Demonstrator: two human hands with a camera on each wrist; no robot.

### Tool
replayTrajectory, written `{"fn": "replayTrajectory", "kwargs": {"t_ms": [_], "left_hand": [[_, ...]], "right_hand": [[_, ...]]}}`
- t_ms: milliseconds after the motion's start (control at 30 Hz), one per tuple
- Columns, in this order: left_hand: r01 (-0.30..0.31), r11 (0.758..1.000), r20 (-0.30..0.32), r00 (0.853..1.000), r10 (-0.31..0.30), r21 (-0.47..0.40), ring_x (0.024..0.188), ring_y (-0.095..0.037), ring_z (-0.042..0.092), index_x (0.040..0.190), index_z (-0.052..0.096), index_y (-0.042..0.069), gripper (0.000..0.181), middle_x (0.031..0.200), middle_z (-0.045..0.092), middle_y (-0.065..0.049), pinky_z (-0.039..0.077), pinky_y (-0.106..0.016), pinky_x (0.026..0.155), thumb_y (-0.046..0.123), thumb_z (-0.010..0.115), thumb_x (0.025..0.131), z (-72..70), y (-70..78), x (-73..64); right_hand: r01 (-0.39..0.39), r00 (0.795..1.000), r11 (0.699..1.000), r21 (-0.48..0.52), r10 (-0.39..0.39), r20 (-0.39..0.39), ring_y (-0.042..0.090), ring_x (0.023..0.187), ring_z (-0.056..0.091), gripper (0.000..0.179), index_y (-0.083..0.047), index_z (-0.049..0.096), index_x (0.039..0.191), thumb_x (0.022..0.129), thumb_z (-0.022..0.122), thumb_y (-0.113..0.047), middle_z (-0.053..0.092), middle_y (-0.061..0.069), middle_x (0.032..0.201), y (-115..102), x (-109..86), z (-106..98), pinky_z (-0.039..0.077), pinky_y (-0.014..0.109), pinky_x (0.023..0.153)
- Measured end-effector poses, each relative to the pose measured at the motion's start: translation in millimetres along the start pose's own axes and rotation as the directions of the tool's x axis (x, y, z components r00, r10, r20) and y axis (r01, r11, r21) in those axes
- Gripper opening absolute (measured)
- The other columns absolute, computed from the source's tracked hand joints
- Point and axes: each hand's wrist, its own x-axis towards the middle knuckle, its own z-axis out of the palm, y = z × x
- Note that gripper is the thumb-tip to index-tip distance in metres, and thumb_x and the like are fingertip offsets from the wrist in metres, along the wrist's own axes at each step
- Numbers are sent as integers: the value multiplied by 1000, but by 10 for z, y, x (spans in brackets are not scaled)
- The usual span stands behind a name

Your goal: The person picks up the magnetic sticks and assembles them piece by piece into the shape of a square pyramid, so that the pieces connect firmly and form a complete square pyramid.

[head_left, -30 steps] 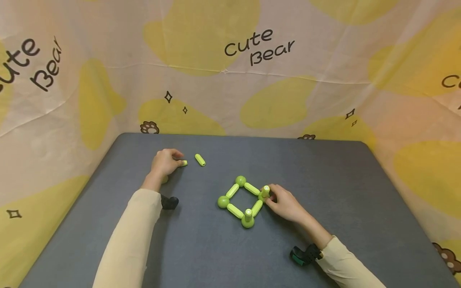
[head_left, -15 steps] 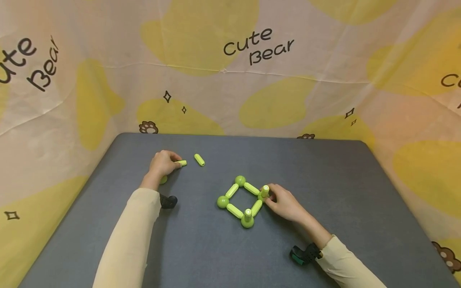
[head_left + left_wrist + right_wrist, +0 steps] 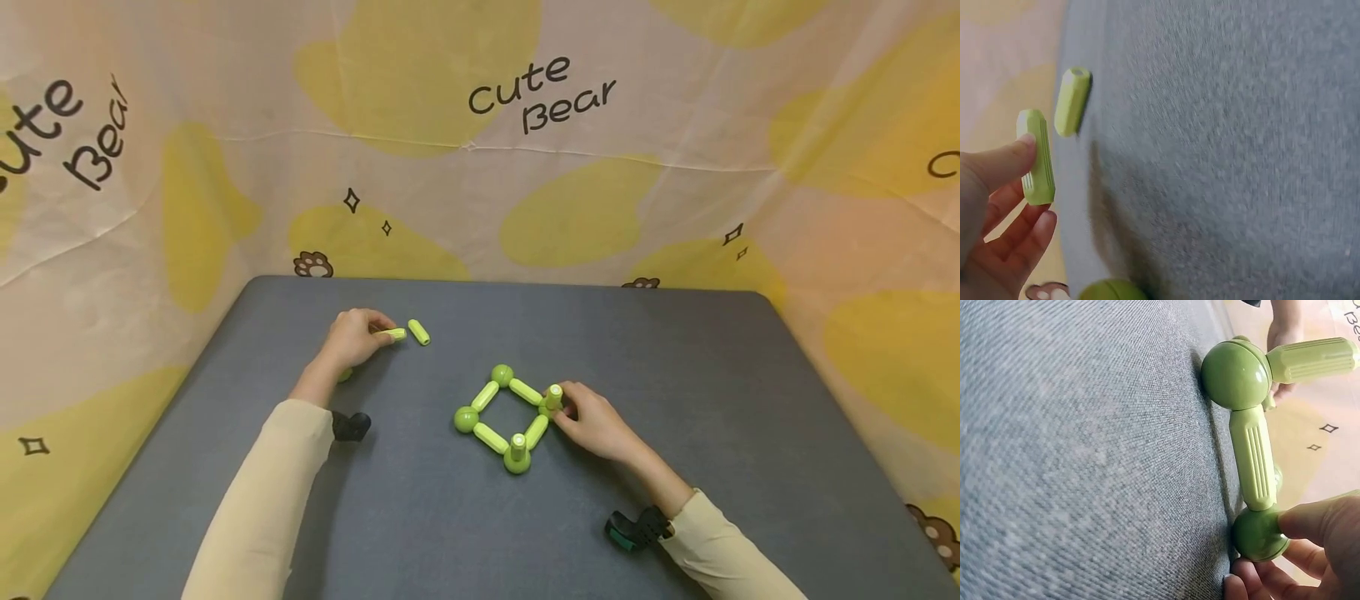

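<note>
Between thumb and fingers my left hand (image 3: 356,337) pinches a light green ribbed rod (image 3: 1038,159), held above the table. A second light green rod (image 3: 419,332) lies just to its right. Partly hidden behind the left wrist is a green ball (image 3: 1112,290). At mid-table a square frame of green balls and rods (image 3: 491,439) lies flat, with upright rods on its near and right corner balls. My right hand (image 3: 596,422) grips the right corner ball (image 3: 1259,534) with thumb and fingertips; the near corner ball (image 3: 1236,375) shows farther off in the right wrist view.
The grey table (image 3: 712,375) has rounded far corners. A patterned cloth (image 3: 420,192) hangs behind it and at both sides. Each wrist wears a black strap mount, the right mount (image 3: 636,529) just above the table.
My left hand has moved slightly right with the rod, closer to the loose rod, and more of the held rod shows. My right hand stays on the corner ball.
</note>
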Motion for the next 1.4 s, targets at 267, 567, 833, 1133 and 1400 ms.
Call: {"fn": "replayTrajectory", "kwargs": {"t_ms": [267,567,833,1133,1400], "left_hand": [[-118,992,-37,993,116,-50,84,-24,63,96,71,13,14,93,69,-7,48,-38,74,15,68,83,63,200,-124],[-256,961,-74,966,248,-108,78,-19,65,96,71,11,16,89,70,-4,51,-35,71,12,71,80,272,407,-310],[-327,933,-57,945,323,-147,81,-16,61,112,66,8,28,100,65,-5,51,-33,70,11,66,84,412,540,-475],[-353,905,-55,935,351,-237,84,-12,61,107,64,11,21,98,63,-1,51,-26,70,12,64,86,517,620,-636],[-293,894,-2,951,310,-338,80,-9,64,100,63,12,19,87,67,2,52,-25,71,13,69,82,590,604,-731]], "right_hand": [[4,1000,1000,-2,-4,-1,11,75,53,26,-8,62,110,84,62,-8,57,2,89,-5,2,6,43,25,64],[8,1000,1000,8,-8,2,11,76,53,26,-8,62,110,84,61,-8,59,4,92,-24,0,8,44,26,64],[14,1000,1000,-1,-14,-7,11,77,54,24,-9,62,108,84,61,-8,59,4,94,-7,4,21,46,26,66],[23,1000,1000,0,-23,-9,10,76,54,25,-8,62,108,84,62,-8,59,3,93,-7,9,30,45,26,66],[24,1000,1000,-1,-24,-10,11,76,53,24,-8,62,108,83,61,-8,59,3,91,-12,15,29,45,26,65]]}}
